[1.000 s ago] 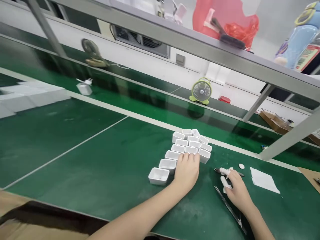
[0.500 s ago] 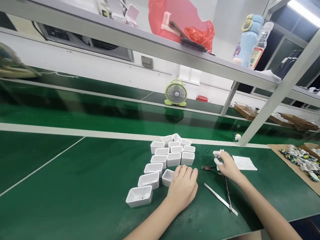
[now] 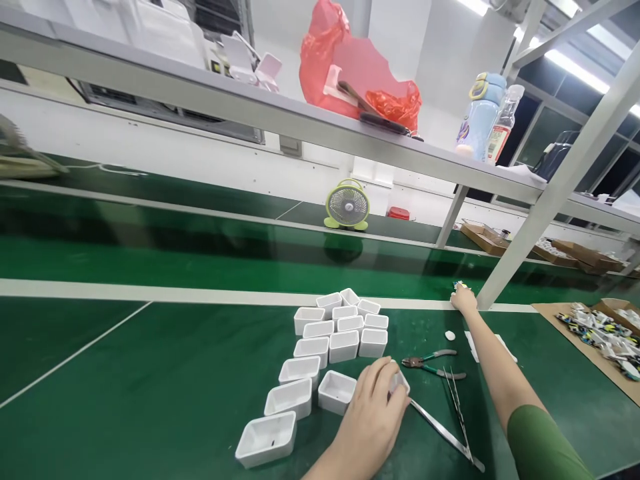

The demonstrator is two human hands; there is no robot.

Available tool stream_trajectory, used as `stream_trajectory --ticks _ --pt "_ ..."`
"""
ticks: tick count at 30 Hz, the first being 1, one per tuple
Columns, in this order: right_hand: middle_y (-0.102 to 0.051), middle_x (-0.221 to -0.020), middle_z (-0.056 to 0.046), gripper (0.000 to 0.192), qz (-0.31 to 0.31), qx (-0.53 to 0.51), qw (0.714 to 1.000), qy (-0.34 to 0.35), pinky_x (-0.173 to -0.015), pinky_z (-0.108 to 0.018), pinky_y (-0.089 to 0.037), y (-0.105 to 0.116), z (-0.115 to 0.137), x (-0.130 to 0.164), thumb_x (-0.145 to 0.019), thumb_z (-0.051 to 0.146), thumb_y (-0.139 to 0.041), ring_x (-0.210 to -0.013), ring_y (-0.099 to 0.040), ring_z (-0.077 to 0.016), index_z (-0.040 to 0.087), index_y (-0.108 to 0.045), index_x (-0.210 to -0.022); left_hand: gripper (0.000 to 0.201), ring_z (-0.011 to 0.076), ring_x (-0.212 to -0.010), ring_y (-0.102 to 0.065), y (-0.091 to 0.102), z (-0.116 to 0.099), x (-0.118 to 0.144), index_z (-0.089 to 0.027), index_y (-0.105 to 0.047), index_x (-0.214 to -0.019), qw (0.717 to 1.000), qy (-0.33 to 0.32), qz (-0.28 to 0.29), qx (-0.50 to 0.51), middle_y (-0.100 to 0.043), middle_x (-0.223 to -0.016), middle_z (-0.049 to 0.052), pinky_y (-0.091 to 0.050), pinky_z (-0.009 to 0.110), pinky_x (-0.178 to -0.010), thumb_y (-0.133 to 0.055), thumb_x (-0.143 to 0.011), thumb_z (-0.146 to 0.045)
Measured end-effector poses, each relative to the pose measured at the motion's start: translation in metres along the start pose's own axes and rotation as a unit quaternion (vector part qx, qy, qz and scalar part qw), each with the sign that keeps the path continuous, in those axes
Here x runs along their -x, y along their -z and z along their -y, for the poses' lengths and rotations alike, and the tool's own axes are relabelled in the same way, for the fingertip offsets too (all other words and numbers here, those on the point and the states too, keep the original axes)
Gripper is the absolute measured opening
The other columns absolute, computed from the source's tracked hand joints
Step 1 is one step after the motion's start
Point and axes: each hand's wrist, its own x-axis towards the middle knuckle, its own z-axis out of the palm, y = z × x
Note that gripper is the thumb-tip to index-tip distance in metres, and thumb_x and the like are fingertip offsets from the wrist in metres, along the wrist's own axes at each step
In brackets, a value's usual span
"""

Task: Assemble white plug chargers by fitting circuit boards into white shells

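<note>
My left hand (image 3: 373, 407) is curled around a small white plastic box (image 3: 401, 381), whose end shows past the fingers. Stretched far forward, my right hand (image 3: 465, 299) has its fingers closed at a small white, yellow and dark part (image 3: 461, 285) beside the shelf post; most of the part is hidden. Several open white boxes (image 3: 344, 345) stand in rows left of my left hand. One front box (image 3: 267, 437) has a dark speck inside. To the right lie green-handled cutting pliers (image 3: 440, 367), tweezers (image 3: 443, 432) and a small round white piece (image 3: 450, 335).
A shelf post (image 3: 530, 220) rises right by my right hand. White paper (image 3: 503, 347) lies partly under the right forearm. Cardboard (image 3: 555, 327) bears a heap of small parts (image 3: 597, 337) at far right. A green fan (image 3: 347, 205) stands beyond the belt.
My right hand has moved forward from above the pliers to the small part by the post. The round white piece now lies on the table. The view has tilted up.
</note>
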Motion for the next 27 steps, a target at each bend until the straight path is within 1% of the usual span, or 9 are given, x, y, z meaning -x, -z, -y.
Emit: stream_trajectory --ticks 3,5,9,11,15,18,22,24,27 --pt "-0.062 -0.121 -0.010 0.033 0.008 0.002 1.000 0.016 -0.091 -0.043 -0.056 0.007 0.004 0.000 -0.098 0.036 -0.062 -0.105 -0.063 -0.0231 0.014 -0.060 -0.122 0.017 0.0291 -0.133 -0.045 0.011 -0.001 -0.003 -0.017 -0.054 -0.092 0.988 0.046 0.022 0.144 -0.047 -0.130 0.015 -0.051 0.037 -0.096 -0.040 -0.099 -0.012" --pt "-0.062 -0.120 -0.010 0.032 0.008 0.002 1.000 0.026 -0.090 -0.043 -0.056 0.022 0.002 0.001 -0.098 0.037 -0.062 -0.104 -0.063 -0.0228 0.014 -0.060 -0.121 0.021 0.0262 -0.134 -0.046 0.017 -0.001 -0.005 -0.019 -0.054 -0.094 0.951 0.129 0.056 0.273 -0.042 -0.136 0.015 -0.050 0.037 -0.099 -0.035 -0.103 -0.021" --pt "-0.062 -0.121 -0.010 0.033 0.013 0.009 0.998 0.064 -0.092 -0.044 -0.055 0.070 -0.007 0.006 -0.099 0.038 -0.060 -0.106 -0.063 -0.0233 0.015 -0.060 -0.122 0.038 0.0277 -0.138 -0.039 0.024 0.000 -0.012 -0.020 -0.054 -0.088 0.813 0.318 0.084 0.481 -0.044 -0.136 0.012 -0.043 0.040 -0.107 -0.038 -0.102 -0.052" --pt "-0.062 -0.122 -0.010 0.032 0.039 0.017 0.994 0.099 -0.092 -0.044 -0.055 0.086 -0.005 0.012 -0.099 0.039 -0.059 -0.106 -0.063 -0.0230 0.016 -0.061 -0.121 0.047 0.0268 -0.130 -0.045 0.025 -0.001 -0.016 -0.019 -0.054 -0.086 0.731 0.384 0.086 0.558 -0.046 -0.137 0.010 -0.047 0.035 -0.099 -0.046 -0.096 -0.065" --pt "-0.064 -0.117 -0.008 0.029 0.129 0.031 0.977 0.168 -0.088 -0.041 -0.057 0.086 0.017 0.030 -0.098 0.037 -0.061 -0.101 -0.065 -0.0216 0.015 -0.062 -0.117 0.055 0.0134 -0.089 -0.054 0.022 -0.004 -0.025 -0.021 -0.056 -0.090 0.554 0.494 0.063 0.668 -0.057 -0.122 0.003 -0.048 0.020 -0.069 -0.067 -0.078 -0.073" --pt "-0.063 -0.119 -0.009 0.031 0.161 0.036 0.968 0.191 -0.086 -0.040 -0.058 0.074 0.035 0.047 -0.098 0.036 -0.062 -0.100 -0.065 -0.0210 0.016 -0.060 -0.122 0.064 0.0104 -0.079 -0.054 0.018 -0.003 -0.028 -0.022 -0.060 -0.099 0.473 0.543 0.023 0.693 -0.061 -0.096 0.000 -0.049 0.017 -0.067 -0.083 -0.063 -0.069" --pt "-0.061 -0.123 -0.010 0.036 0.129 0.070 0.979 0.142 -0.090 -0.044 -0.056 0.069 0.041 0.063 -0.098 0.038 -0.061 -0.106 -0.063 -0.0233 0.016 -0.058 -0.126 0.075 0.0202 -0.098 -0.064 0.019 0.001 -0.028 -0.020 -0.059 -0.113 0.436 0.554 0.025 0.709 -0.066 -0.106 0.007 -0.056 0.024 -0.078 -0.089 -0.059 -0.063" --pt "-0.061 -0.122 -0.010 0.034 0.123 0.097 0.983 0.095 -0.092 -0.045 -0.055 0.068 0.038 0.068 -0.097 0.038 -0.063 -0.107 -0.062 -0.0239 0.015 -0.060 -0.122 0.074 0.0258 -0.101 -0.067 0.024 -0.001 -0.029 -0.021 -0.055 -0.117 0.438 0.542 0.050 0.715 -0.066 -0.110 0.010 -0.059 0.031 -0.078 -0.086 -0.065 -0.063" --pt "-0.063 -0.117 -0.009 0.030 0.145 0.111 0.982 0.051 -0.091 -0.045 -0.055 0.066 0.034 0.074 -0.096 0.037 -0.064 -0.105 -0.064 -0.0231 0.014 -0.062 -0.116 0.071 0.0329 -0.103 -0.068 0.033 -0.006 -0.033 -0.024 -0.049 -0.125 0.464 0.514 0.074 0.718 -0.064 -0.118 0.012 -0.062 0.040 -0.073 -0.081 -0.073 -0.060"
